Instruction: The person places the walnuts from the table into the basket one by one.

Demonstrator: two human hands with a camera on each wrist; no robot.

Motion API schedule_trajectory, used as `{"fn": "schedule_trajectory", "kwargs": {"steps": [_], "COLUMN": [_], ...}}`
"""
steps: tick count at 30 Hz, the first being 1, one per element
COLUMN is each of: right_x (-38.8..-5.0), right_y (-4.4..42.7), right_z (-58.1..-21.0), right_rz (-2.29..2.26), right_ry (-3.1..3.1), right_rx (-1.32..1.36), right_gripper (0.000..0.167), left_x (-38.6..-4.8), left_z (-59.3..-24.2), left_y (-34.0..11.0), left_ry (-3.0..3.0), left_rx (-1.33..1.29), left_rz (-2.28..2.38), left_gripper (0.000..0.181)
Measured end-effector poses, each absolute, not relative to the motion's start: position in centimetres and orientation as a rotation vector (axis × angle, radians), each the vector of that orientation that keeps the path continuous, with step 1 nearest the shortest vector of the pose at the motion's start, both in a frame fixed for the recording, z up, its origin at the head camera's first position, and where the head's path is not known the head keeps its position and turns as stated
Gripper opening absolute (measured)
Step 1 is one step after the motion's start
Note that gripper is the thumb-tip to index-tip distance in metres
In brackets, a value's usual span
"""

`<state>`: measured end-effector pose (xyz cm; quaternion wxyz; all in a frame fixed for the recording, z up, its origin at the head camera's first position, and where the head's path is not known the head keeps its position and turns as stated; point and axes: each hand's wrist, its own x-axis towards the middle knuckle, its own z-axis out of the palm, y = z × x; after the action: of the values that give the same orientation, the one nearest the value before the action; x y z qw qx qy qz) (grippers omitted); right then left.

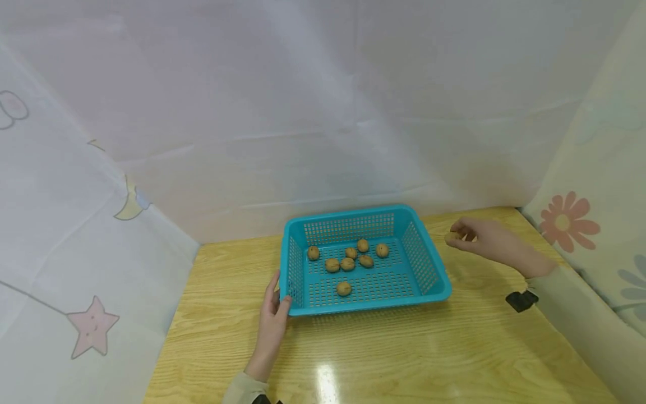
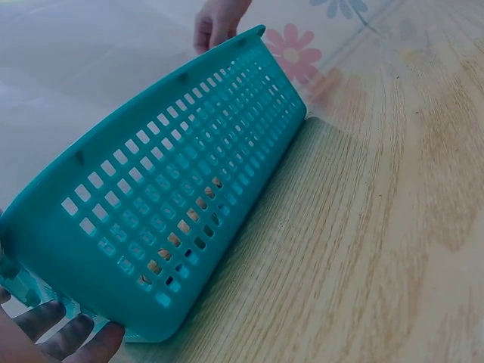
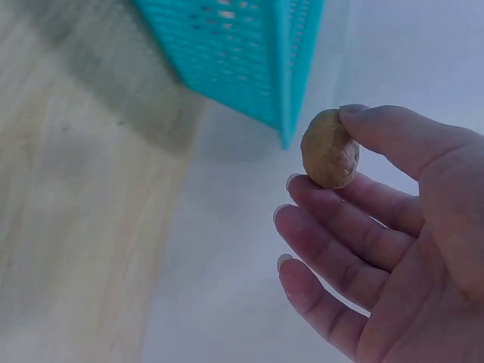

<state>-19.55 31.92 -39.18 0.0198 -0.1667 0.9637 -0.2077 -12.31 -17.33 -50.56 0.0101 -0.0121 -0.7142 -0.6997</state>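
A blue perforated plastic basket [image 1: 370, 304] stands on the wooden table with several walnuts lying apart and in a loose cluster on its floor, one walnut [image 1: 344, 289] being closest to the front. My left hand [image 1: 273, 325] holds the basket's left front corner, thumb on the rim and fingers [image 2: 106, 344] against the outside of the wall. To the right of the basket, above the table, my right hand [image 1: 481, 238] pinches a single walnut [image 3: 330, 150] between thumb and fingertips. The other fingers of that hand are loosely bent beneath it.
The wooden table [image 1: 217, 325] reaches back to a pale cloth wall [image 1: 323, 140] close behind the basket. More printed cloth, one side with a pink star [image 1: 93, 327], the other with a red flower [image 1: 569, 223], borders the left and right.
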Motion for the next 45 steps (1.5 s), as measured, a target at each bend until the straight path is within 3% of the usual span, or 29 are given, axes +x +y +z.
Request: {"fn": "schedule_trajectory", "kwargs": {"steps": [17, 32, 45], "right_x": [-23.2, -26.3, -27.4], "right_y": [24.0, 18.0, 15.7], "right_z": [-34.8, -38.9, -43.4], "right_rz": [-0.611, -0.656, -0.609], "right_ry": [2.972, 2.796, 2.494], "right_rx": [-0.711, -0.949, -1.048], "right_gripper": [0.035, 0.022, 0.021], "left_x": [-12.2, -12.2, -12.4], "left_z": [-50.8, -50.8, -50.9], "left_y": [-17.4, -17.4, -17.5], "left_ry": [-2.255, -2.249, -2.231], "left_rx": [-0.047, -0.069, -0.068], "left_rz": [-2.125, -2.142, -2.172], "left_gripper": [0.065, 0.064, 0.063]}}
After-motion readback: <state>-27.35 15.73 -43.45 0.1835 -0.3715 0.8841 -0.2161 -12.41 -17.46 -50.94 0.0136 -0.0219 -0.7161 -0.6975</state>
